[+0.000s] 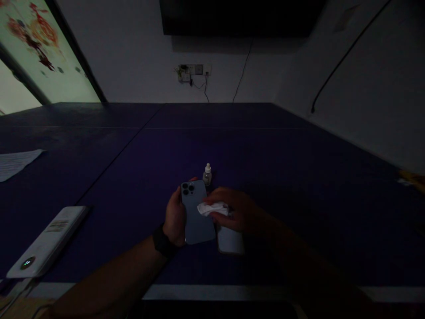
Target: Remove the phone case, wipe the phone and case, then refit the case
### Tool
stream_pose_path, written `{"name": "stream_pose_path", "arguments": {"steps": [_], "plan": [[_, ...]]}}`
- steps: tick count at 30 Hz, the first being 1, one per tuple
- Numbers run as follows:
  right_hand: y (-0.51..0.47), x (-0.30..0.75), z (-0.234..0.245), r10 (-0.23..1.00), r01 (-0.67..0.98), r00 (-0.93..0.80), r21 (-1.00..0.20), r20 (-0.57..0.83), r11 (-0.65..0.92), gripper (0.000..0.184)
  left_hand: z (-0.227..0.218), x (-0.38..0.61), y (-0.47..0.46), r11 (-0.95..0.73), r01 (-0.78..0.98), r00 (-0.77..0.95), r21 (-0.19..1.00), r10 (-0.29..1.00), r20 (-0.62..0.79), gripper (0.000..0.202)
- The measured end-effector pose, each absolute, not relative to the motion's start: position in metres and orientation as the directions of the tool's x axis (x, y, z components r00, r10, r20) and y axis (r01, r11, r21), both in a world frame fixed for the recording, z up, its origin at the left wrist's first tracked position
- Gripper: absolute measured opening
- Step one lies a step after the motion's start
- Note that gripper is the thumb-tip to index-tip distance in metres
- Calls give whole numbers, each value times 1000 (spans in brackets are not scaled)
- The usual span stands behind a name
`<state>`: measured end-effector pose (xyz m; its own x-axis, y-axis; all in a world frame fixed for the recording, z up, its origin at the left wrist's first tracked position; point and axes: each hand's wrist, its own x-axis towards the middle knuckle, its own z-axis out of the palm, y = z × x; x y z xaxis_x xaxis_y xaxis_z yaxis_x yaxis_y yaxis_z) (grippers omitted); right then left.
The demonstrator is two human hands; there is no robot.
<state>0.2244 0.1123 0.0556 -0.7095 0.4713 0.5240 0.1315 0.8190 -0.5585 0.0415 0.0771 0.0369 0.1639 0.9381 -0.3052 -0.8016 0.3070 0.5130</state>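
My left hand (175,215) grips a blue-grey smartphone (196,223) by its left side, its back with the camera lenses turned up. A dark watch is on that wrist. Pinched in my right hand (237,208) is a crumpled white tissue (214,208), held over the middle of the phone's back; whether it touches the surface I cannot tell. Just beyond the phone stands a small dropper bottle (207,176) with a white top. Under my right hand lies a second flat, phone-like device (230,242), partly covered by the hand.
A white power bank (48,243) with a lit display and a cable lies at the left on the dark blue table (212,146). A printed sheet (19,164) is farther left. A yellow item (413,179) sits at the right edge. Sockets (195,70) with cables are on the far wall.
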Motion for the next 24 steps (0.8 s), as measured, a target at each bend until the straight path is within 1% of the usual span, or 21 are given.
{"name": "stream_pose_path", "arguments": {"steps": [2,3,5,7,9,11,13,16,19,22,24], "plan": [[119,228,55,614,133,-591,-688,523,714,19,35,41,76,341,-792,219,507,933,-286,49],[123,230,54,699,141,-529,-763,481,631,17,35,41,75,354,-787,238,506,930,-280,50],[132,234,52,847,156,-406,-887,343,434,18,35,40,75,357,-783,246,509,930,-274,49],[143,238,48,933,142,-288,-954,214,263,24,36,40,74,346,-786,240,513,934,-263,48],[155,240,41,970,122,-198,-979,138,164,29,37,40,75,347,-785,244,514,934,-259,47],[166,241,32,985,131,-141,-984,101,120,33,37,40,75,355,-784,250,509,931,-265,46],[176,241,22,990,177,-107,-978,88,106,32,36,40,75,363,-783,257,505,928,-270,45],[189,242,9,995,293,-49,-951,83,94,20,36,40,74,356,-782,251,512,931,-265,43],[197,247,3,993,455,23,-886,112,90,9,35,41,74,351,-780,245,517,933,-264,43],[200,252,5,986,596,49,-797,161,100,11,36,41,74,353,-776,241,523,932,-272,42],[199,255,8,983,661,48,-744,176,101,11,36,41,73,354,-775,237,524,931,-278,42]]}}
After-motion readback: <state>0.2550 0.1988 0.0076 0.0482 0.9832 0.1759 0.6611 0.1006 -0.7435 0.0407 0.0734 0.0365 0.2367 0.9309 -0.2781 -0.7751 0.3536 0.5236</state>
